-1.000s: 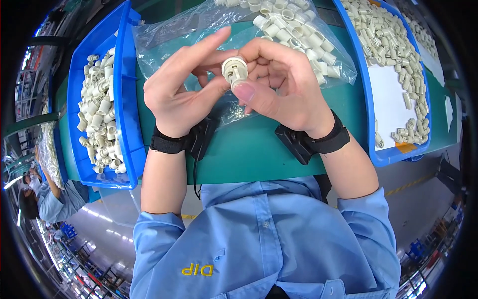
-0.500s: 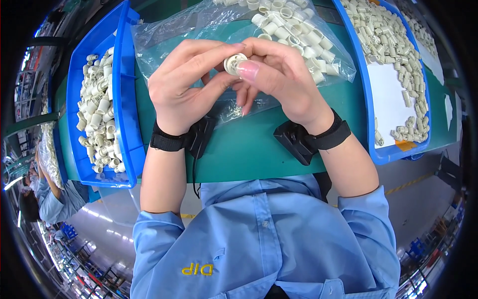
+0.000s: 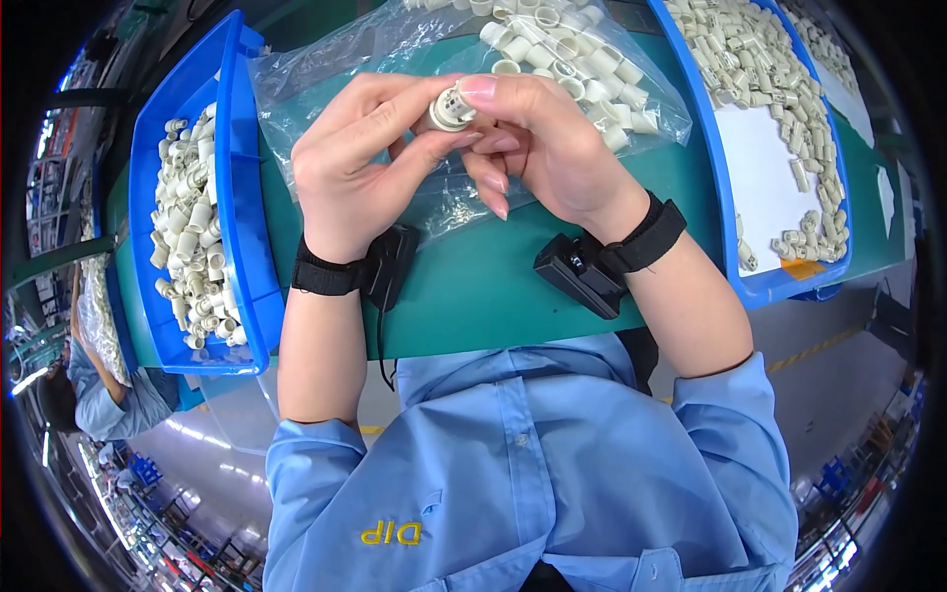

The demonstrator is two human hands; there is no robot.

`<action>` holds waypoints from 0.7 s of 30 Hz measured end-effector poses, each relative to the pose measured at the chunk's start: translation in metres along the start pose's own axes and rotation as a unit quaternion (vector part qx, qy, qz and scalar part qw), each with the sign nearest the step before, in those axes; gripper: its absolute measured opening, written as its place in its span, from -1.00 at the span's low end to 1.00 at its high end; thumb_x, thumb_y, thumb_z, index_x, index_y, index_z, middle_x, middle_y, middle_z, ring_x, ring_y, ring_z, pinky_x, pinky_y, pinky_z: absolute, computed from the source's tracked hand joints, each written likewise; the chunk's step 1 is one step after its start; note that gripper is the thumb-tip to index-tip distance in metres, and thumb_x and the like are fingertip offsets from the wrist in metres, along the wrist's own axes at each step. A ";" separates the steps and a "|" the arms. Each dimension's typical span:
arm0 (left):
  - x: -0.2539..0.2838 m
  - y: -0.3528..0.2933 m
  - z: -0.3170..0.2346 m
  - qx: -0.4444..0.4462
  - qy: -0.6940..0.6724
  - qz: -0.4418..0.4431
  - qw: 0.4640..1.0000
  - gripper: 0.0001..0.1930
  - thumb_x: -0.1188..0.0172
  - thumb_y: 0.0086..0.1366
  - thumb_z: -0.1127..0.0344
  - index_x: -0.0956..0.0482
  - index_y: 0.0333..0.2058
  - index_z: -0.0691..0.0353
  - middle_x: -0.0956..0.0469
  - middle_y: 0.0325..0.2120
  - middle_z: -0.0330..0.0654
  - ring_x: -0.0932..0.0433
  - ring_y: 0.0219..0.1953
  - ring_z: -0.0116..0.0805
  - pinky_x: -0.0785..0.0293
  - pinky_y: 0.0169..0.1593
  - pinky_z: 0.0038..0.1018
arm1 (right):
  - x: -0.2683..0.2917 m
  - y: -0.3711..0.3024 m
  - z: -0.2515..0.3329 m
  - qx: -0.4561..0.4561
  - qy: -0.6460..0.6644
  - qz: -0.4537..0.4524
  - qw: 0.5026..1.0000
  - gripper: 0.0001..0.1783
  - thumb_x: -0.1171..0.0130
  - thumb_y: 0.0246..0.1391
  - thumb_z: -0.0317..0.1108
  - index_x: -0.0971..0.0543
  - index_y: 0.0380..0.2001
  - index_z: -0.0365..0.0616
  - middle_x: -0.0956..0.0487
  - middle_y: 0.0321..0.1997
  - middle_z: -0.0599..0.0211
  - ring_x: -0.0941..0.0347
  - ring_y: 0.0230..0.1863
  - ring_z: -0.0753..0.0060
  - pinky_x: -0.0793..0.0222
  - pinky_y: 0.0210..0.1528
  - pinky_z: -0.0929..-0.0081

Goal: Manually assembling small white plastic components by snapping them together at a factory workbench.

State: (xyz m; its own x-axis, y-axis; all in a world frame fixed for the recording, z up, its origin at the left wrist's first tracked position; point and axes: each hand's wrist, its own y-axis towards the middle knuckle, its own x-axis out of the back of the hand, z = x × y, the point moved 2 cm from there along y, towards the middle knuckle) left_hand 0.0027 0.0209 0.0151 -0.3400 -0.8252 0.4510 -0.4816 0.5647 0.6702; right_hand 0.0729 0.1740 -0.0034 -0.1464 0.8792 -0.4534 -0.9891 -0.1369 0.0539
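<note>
My left hand [image 3: 357, 163] pinches a small white round plastic part [image 3: 450, 111] between thumb and fingers, its open end with slots and inner detail facing up. My right hand [image 3: 564, 148] meets it from the other side: the thumb tip presses at the part's upper rim and the other fingers curl below. Whether a smaller piece sits under that thumb is hidden. Just beyond my hands lies a clear plastic bag [image 3: 330, 84] with many white plastic sleeves [image 3: 567, 49] on and in it. Tiny pieces [image 3: 439, 210] show through the film under my hands.
To the left stands a blue bin [image 3: 254, 237] heaped with white parts [image 3: 192, 227]. A blue tray [image 3: 691, 79] on the right holds rows of similar parts [image 3: 755, 69] over white paper [image 3: 755, 178]. The green table's [image 3: 473, 306] near edge runs before me. Another person [image 3: 113, 395] works at far left.
Both hands have shifted slightly left with the white part. It has tilted so more of its inside shows, and my right thumb has moved from its face to its upper rim.
</note>
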 end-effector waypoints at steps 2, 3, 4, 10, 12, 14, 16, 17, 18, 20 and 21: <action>0.000 0.001 0.000 -0.004 0.000 0.005 1.000 -0.58 -0.42 -0.02 0.63 -0.72 -0.12 0.20 -0.65 -0.31 -0.16 -0.60 -0.37 -0.48 -0.52 -0.43 -0.62 | 0.000 0.000 0.000 0.007 -0.008 -0.006 1.000 -0.54 -0.02 0.25 -0.08 -0.54 -0.20 -0.38 -0.47 -0.46 0.29 -0.34 -0.61 0.53 -0.40 -0.63 0.52; 0.000 0.000 0.001 -0.009 0.002 0.002 1.000 -0.58 -0.41 -0.02 0.63 -0.72 -0.12 0.20 -0.64 -0.31 -0.15 -0.60 -0.37 -0.48 -0.51 -0.43 -0.62 | 0.000 0.000 0.000 0.011 -0.018 -0.002 1.000 -0.54 -0.03 0.25 -0.09 -0.54 -0.18 -0.38 -0.48 -0.45 0.29 -0.34 -0.61 0.54 -0.40 -0.63 0.54; 0.000 -0.001 0.002 -0.015 0.003 -0.001 1.000 -0.58 -0.41 -0.02 0.64 -0.71 -0.12 0.21 -0.64 -0.31 -0.15 -0.60 -0.36 -0.47 -0.51 -0.43 -0.63 | 0.001 -0.001 0.000 0.015 -0.029 0.002 0.999 -0.54 -0.04 0.24 -0.09 -0.54 -0.16 -0.39 -0.49 -0.44 0.29 -0.35 -0.61 0.55 -0.39 -0.63 0.55; -0.001 -0.001 0.003 -0.033 0.006 -0.014 0.999 -0.57 -0.40 -0.03 0.65 -0.71 -0.11 0.22 -0.64 -0.29 -0.14 -0.60 -0.35 -0.47 -0.50 -0.44 -0.64 | -0.001 0.000 0.002 0.041 -0.029 0.013 0.999 -0.54 -0.10 0.22 -0.11 -0.54 -0.11 -0.39 -0.51 -0.41 0.30 -0.34 -0.60 0.59 -0.38 -0.61 0.58; 0.000 -0.001 0.002 -0.027 0.010 -0.018 0.999 -0.57 -0.41 -0.03 0.65 -0.71 -0.11 0.23 -0.64 -0.28 -0.14 -0.59 -0.35 -0.47 -0.49 -0.44 -0.64 | -0.001 0.001 0.001 0.041 -0.031 0.022 0.998 -0.53 -0.11 0.21 -0.11 -0.54 -0.10 -0.39 -0.52 -0.39 0.30 -0.34 -0.60 0.61 -0.38 -0.61 0.59; 0.000 -0.002 0.001 -0.026 0.012 -0.020 0.999 -0.57 -0.41 -0.03 0.64 -0.71 -0.11 0.24 -0.64 -0.28 -0.14 -0.59 -0.35 -0.47 -0.48 -0.45 -0.64 | -0.002 0.000 0.001 0.042 -0.032 0.026 0.998 -0.53 -0.12 0.21 -0.11 -0.54 -0.09 -0.39 -0.52 -0.39 0.31 -0.34 -0.60 0.62 -0.38 -0.61 0.60; 0.000 -0.002 -0.001 -0.023 0.006 -0.020 1.000 -0.57 -0.43 -0.04 0.62 -0.71 -0.11 0.24 -0.64 -0.28 -0.14 -0.58 -0.37 -0.48 -0.48 -0.45 -0.64 | -0.003 -0.002 0.002 0.041 -0.033 0.021 0.998 -0.52 -0.12 0.21 -0.10 -0.54 -0.09 -0.39 -0.52 -0.39 0.31 -0.34 -0.60 0.62 -0.37 -0.61 0.61; 0.001 -0.001 -0.003 -0.023 0.003 -0.021 0.999 -0.57 -0.43 -0.04 0.61 -0.71 -0.11 0.24 -0.64 -0.28 -0.14 -0.58 -0.37 -0.48 -0.48 -0.45 -0.64 | -0.004 -0.003 0.004 0.041 -0.035 0.020 0.998 -0.52 -0.12 0.21 -0.10 -0.54 -0.09 -0.39 -0.52 -0.39 0.31 -0.34 -0.60 0.63 -0.37 -0.61 0.62; 0.001 0.000 -0.004 -0.028 0.004 -0.023 0.999 -0.57 -0.43 -0.04 0.61 -0.71 -0.11 0.24 -0.64 -0.28 -0.14 -0.58 -0.37 -0.48 -0.48 -0.45 -0.64 | -0.005 -0.004 0.005 0.045 -0.038 0.021 0.998 -0.52 -0.12 0.21 -0.10 -0.54 -0.09 -0.39 -0.52 -0.39 0.31 -0.34 -0.60 0.63 -0.37 -0.61 0.62; 0.002 0.001 -0.006 -0.014 -0.004 -0.016 1.000 -0.58 -0.42 -0.03 0.60 -0.71 -0.11 0.25 -0.64 -0.29 -0.14 -0.57 -0.38 -0.48 -0.47 -0.43 -0.62 | -0.004 -0.004 0.004 0.058 -0.036 0.025 0.997 -0.51 -0.13 0.21 -0.09 -0.54 -0.09 -0.38 -0.52 -0.41 0.33 -0.34 -0.60 0.63 -0.37 -0.60 0.63; 0.002 0.001 -0.009 -0.008 -0.009 -0.012 1.000 -0.59 -0.42 -0.03 0.59 -0.71 -0.11 0.25 -0.64 -0.29 -0.13 -0.57 -0.39 -0.48 -0.46 -0.42 -0.61 | -0.005 -0.006 0.005 0.066 -0.036 0.027 0.997 -0.51 -0.13 0.21 -0.08 -0.54 -0.08 -0.38 -0.52 -0.41 0.33 -0.34 -0.60 0.64 -0.36 -0.60 0.64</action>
State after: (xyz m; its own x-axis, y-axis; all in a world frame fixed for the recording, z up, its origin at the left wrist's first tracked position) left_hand 0.0085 0.0194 0.0215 -0.3423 -0.8386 0.4237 -0.4764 0.5436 0.6911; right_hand 0.0793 0.1731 0.0029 -0.1955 0.9034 -0.3815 -0.9724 -0.1282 0.1948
